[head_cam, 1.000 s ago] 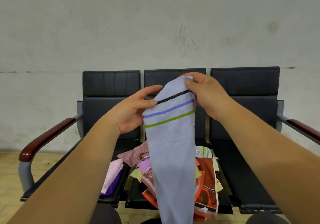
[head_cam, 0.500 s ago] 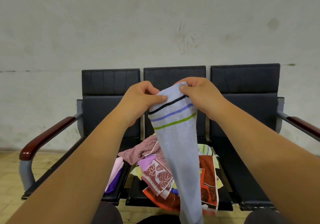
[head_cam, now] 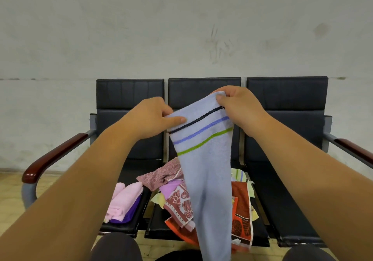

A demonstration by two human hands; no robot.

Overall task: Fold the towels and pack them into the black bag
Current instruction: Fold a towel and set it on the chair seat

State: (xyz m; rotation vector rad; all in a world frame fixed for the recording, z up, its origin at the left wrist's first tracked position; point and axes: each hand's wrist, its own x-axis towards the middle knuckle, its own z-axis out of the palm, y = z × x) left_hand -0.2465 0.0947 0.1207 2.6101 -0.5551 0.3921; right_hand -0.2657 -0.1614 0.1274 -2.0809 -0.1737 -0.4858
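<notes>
The light blue towel (head_cam: 203,159) hangs in the air in front of me, and its lower end goes out of view between my knees. A second ago my left hand (head_cam: 151,119) only touched the edge with straight fingers. Now its grip pinches the top left corner, and my right hand (head_cam: 240,109) pinches the top right corner. The hands are wider apart, so the short edge is spread; I judge the towel is ready for its first fold. Its long axis is almost vertical and points down, and the top edge slopes up to my right. Behind it a loose pile of towels (head_cam: 177,198) lies on the middle seat (head_cam: 161,223), with a folded pink towel (head_cam: 125,200) to the left. I do not see the black bag.
</notes>
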